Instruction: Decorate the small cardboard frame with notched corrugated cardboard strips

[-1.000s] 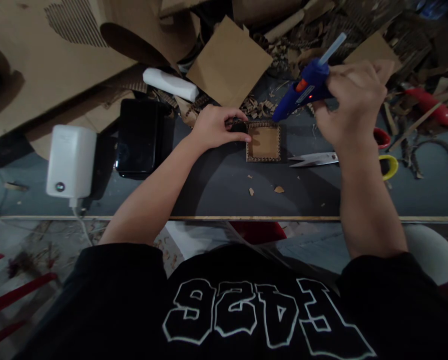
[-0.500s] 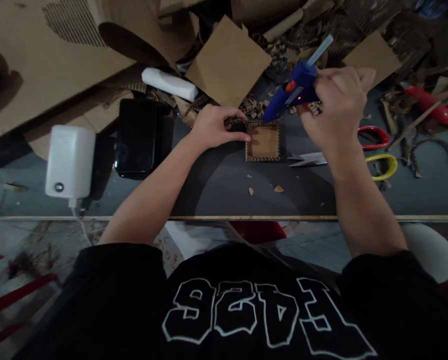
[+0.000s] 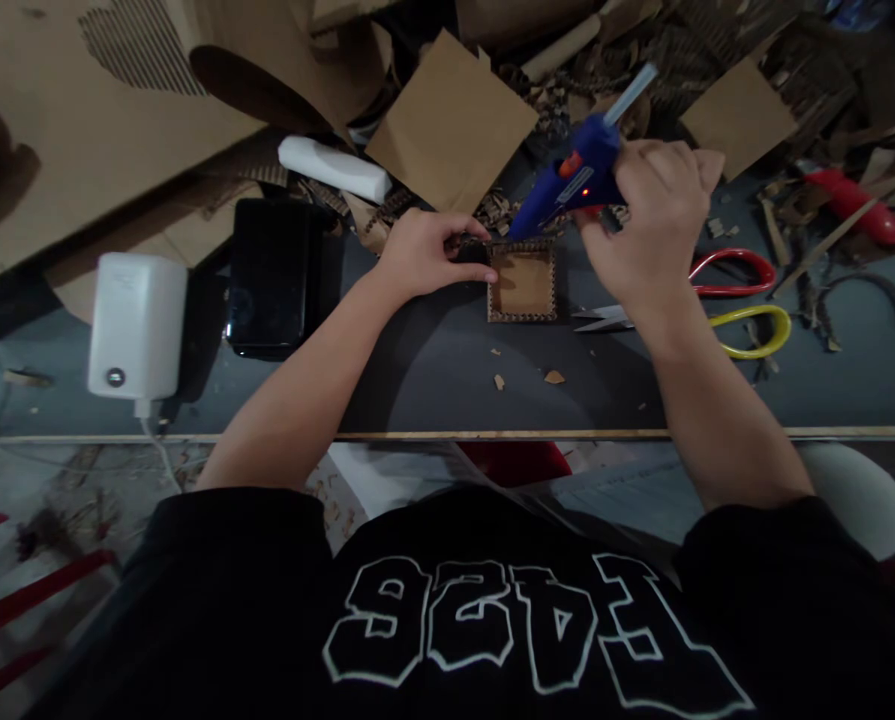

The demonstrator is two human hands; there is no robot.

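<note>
A small square cardboard tray (image 3: pixel 522 285) with a corrugated rim lies on the dark table. My left hand (image 3: pixel 432 252) grips its left side, thumb at the wall and curled fingers near the top left corner. In my right hand (image 3: pixel 653 220) is a blue hot glue gun (image 3: pixel 567 180), its small light glowing red and a clear glue stick standing out of its back end. The gun's nozzle points down at the tray's far edge; whether it touches cannot be made out. Beneath my right forearm lie scissors (image 3: pixel 751 333) with one red and one yellow handle.
A white power bank (image 3: pixel 138 325) with a cable and a black glossy device (image 3: pixel 268 275) stand at left. Behind are a white roll (image 3: pixel 334 168), a square cardboard sheet (image 3: pixel 454 120) and heaped scraps. A red-handled tool (image 3: pixel 859 205) lies at right.
My right hand has moved the glue gun left along the tray's far edge, toward the top left corner. My left hand has kept its hold on the tray.
</note>
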